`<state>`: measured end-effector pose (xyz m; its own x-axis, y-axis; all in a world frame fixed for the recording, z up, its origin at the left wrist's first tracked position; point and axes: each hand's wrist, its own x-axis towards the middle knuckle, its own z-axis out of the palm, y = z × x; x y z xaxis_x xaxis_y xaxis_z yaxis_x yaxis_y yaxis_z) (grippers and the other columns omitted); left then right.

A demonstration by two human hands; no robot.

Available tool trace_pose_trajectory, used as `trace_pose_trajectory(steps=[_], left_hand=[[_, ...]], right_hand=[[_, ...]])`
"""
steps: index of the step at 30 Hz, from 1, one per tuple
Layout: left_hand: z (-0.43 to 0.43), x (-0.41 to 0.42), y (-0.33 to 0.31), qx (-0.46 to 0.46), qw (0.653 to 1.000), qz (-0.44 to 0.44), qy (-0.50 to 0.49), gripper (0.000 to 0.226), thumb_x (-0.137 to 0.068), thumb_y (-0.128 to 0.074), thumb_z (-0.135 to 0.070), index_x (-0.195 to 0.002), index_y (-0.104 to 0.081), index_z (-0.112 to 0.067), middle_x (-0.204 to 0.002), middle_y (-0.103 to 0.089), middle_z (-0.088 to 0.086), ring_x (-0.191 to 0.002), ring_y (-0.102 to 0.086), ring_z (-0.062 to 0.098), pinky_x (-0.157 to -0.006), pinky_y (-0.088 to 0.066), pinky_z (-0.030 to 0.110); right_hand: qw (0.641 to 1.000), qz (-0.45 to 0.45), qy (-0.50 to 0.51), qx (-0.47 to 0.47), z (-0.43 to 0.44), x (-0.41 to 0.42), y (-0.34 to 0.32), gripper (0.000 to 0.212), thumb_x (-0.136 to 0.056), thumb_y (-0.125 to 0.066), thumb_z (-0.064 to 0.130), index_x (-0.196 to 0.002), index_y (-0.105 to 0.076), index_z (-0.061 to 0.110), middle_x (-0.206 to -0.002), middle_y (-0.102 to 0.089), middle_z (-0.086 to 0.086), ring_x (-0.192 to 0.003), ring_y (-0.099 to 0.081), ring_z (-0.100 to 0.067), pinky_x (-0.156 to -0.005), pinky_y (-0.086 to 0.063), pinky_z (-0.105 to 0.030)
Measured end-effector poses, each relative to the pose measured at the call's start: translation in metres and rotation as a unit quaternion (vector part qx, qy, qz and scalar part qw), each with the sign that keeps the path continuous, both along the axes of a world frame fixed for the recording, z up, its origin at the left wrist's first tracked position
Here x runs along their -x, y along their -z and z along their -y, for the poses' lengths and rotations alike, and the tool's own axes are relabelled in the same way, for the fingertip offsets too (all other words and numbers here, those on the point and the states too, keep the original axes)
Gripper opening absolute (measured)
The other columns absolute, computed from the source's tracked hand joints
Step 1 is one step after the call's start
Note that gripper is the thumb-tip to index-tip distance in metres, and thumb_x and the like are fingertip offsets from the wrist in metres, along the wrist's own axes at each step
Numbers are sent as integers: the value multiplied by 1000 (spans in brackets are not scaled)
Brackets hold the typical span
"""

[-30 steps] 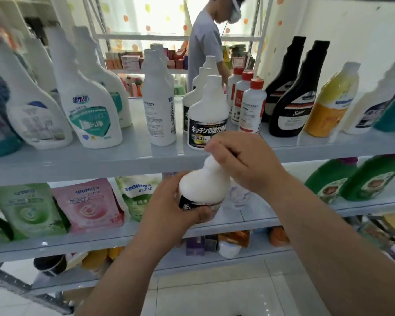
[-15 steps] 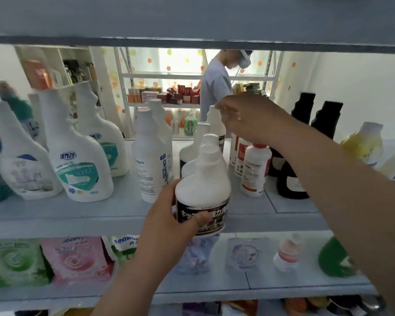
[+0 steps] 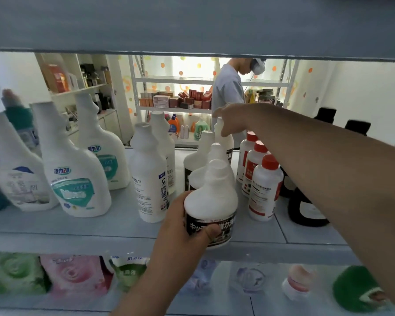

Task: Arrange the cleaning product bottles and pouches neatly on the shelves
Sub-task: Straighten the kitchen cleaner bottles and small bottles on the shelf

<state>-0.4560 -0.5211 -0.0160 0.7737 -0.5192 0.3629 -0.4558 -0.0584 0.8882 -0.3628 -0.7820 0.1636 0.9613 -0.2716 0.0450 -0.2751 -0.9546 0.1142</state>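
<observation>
My left hand grips a white bottle with a black label at the front edge of the grey middle shelf. Behind it stands a row of matching white bottles. My right hand reaches to the back of that row and pinches the neck of the rearmost white bottle. Left of the row stand two tall white bottles and white spray-shaped bottles with teal labels. Green and pink pouches stand on the shelf below.
Red-capped white bottles and black bottles stand right of the row. A shelf board hangs just overhead. Behind the rack a person stands at another shelving unit. A green bottle lies on the lower shelf.
My left hand raised the black-label bottle from the lower shelf level to the middle shelf's front edge. My right hand left its top and reached back to the rearmost bottle.
</observation>
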Motion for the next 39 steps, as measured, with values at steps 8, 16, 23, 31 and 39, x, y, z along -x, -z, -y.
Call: trace_pose_trajectory(steps=[8, 16, 23, 31, 39], left_hand=[[24, -18, 3, -30, 998, 43, -39, 69, -81, -81, -27, -133, -40, -49, -125, -49, -39, -120, -47, -10, -95, -41, 11], [43, -20, 4, -59, 986, 124, -93, 84, -89, -74, -25, -155, -23, -21, -138, -30, -13, -122, -21, -10, -106, -23, 16], [51, -25, 4, -82, 985, 126, -89, 84, -95, -67, -27, -159, -13, -34, -150, -34, 0, -135, -35, 15, -103, -28, 25], [55, -28, 2, -98, 982, 135, -89, 79, -99, -60, -30, -160, -10, -30, -153, -32, 6, -136, -40, 27, -102, -41, 39], [47, -22, 9, -114, 964, 222, -97, 84, -93, -66, -23, -159, -15, -32, -159, -18, 11, -140, -37, 35, -109, -44, 48]], right_hand=[[1000, 0, 18, 11, 5, -9, 6, 54, -90, -77, 27, -135, -52, 13, -110, -66, -7, -84, -67, -20, -63, -52, -25], [977, 151, 76, -129, 4, -6, -11, 43, -91, -74, 24, -122, -53, 4, -100, -61, -11, -86, -63, -27, -70, -53, -36], [922, 364, 73, -110, 3, 23, -20, 59, -90, -69, 26, -141, -44, 7, -132, -56, -16, -116, -60, -34, -90, -50, -37], [867, 495, 32, -36, -30, 96, 8, 50, -96, -62, 25, -135, -45, 0, -132, -49, -21, -111, -57, -29, -82, -37, -22], [814, 579, -3, -37, -72, 165, 31, 38, -92, -70, 15, -119, -52, -5, -121, -50, -22, -102, -56, -33, -77, -40, -24]])
